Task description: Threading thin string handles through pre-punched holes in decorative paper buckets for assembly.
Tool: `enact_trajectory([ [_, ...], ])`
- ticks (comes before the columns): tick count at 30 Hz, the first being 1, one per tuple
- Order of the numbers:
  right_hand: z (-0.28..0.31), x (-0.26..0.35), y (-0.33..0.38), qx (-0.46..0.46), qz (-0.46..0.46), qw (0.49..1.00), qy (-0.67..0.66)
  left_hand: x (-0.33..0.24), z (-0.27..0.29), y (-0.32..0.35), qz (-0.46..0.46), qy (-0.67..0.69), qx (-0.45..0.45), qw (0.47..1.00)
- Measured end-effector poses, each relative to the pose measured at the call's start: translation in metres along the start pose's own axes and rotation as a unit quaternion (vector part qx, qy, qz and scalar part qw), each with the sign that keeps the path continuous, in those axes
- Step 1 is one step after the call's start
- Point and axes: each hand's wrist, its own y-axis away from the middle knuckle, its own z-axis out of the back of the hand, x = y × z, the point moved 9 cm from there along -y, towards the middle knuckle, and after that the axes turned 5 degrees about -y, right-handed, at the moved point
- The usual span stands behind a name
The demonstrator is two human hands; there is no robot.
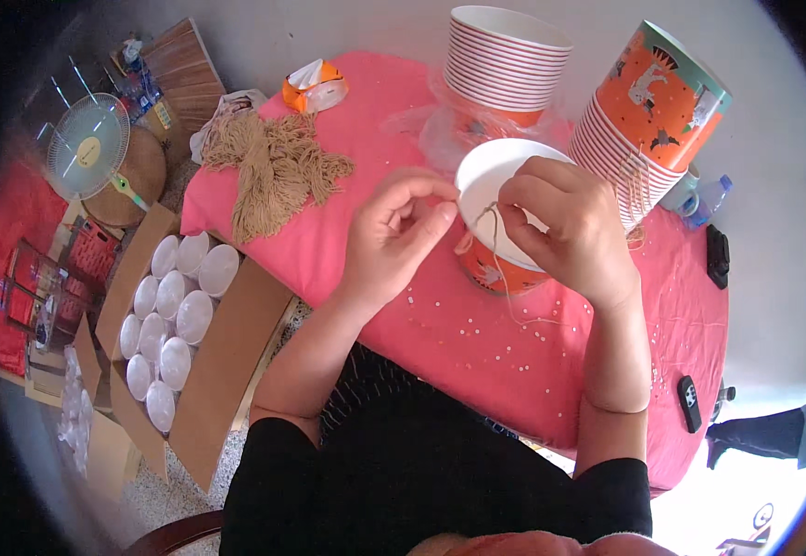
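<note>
In front of me on the pink-covered table stands a paper bucket (503, 167) with a white inside and an orange printed outside. My right hand (565, 222) is closed over its right side, pinching a thin tan string (507, 289). The string shows a loop or knot over the bucket's mouth, and its tail hangs down the outside onto the cloth. Beside the bucket's left rim, my left hand (393, 236) has its thumb and forefinger brought close together. Whatever lies between those fingertips is too small to make out.
A bundle of tan strings (273, 171) lies at the table's left, near an orange tissue pack (315, 86). Stacked buckets stand behind, one stack white-rimmed (507, 65), another orange (653, 102). Left of the table, a cardboard box (222, 347) holds clear plastic containers (176, 361).
</note>
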Motion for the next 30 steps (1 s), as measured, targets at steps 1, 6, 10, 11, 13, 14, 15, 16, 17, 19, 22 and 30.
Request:
enact_trajectory([
  [1, 0.000, 0.002, -0.001, 0.001, 0.004, 1.000, 0.001, -0.002, 0.000, 0.000, 0.000, -0.001, -0.002, 1.000],
  [6, 0.002, 0.007, 0.000, -0.004, 0.000, 1.000, 0.007, -0.015, -0.023, -0.007, -0.024, -0.125, 0.052, 0.991],
  [10, 0.003, -0.002, 0.002, -0.016, -0.041, 0.999, -0.031, -0.002, -0.019, -0.004, 0.058, 0.010, 0.040, 0.997],
  [11, 0.003, -0.006, 0.002, -0.016, -0.070, 0.996, -0.051, 0.006, -0.016, -0.003, 0.086, 0.057, 0.034, 0.994],
  [13, -0.007, -0.008, 0.006, 0.023, -0.073, 0.995, -0.058, 0.004, -0.015, -0.002, 0.074, 0.029, 0.042, 0.996],
  [14, -0.017, -0.009, 0.009, 0.061, -0.076, 0.993, -0.064, 0.002, -0.016, -0.002, 0.062, 0.002, 0.050, 0.997],
  [15, -0.019, -0.008, 0.009, 0.064, -0.050, 0.996, -0.034, 0.003, -0.017, -0.002, 0.062, 0.002, 0.051, 0.997],
  [16, -0.018, -0.008, 0.007, 0.063, -0.051, 0.996, -0.034, 0.005, -0.017, -0.001, 0.071, 0.028, 0.049, 0.996],
  [17, -0.012, -0.007, 0.005, 0.036, -0.038, 0.999, -0.013, 0.007, -0.017, 0.000, 0.080, 0.054, 0.046, 0.994],
  [19, -0.005, -0.002, 0.002, 0.009, -0.026, 1.000, 0.008, 0.011, -0.017, 0.001, 0.064, 0.012, 0.057, 0.996],
  [22, 0.004, 0.006, 0.002, -0.012, 0.000, 1.000, 0.023, 0.009, -0.019, 0.002, 0.055, -0.034, 0.064, 0.996],
  [30, 0.059, -0.010, 0.013, -0.176, -0.066, 0.982, -0.004, 0.006, -0.017, 0.003, -0.005, -0.150, 0.074, 0.986],
])
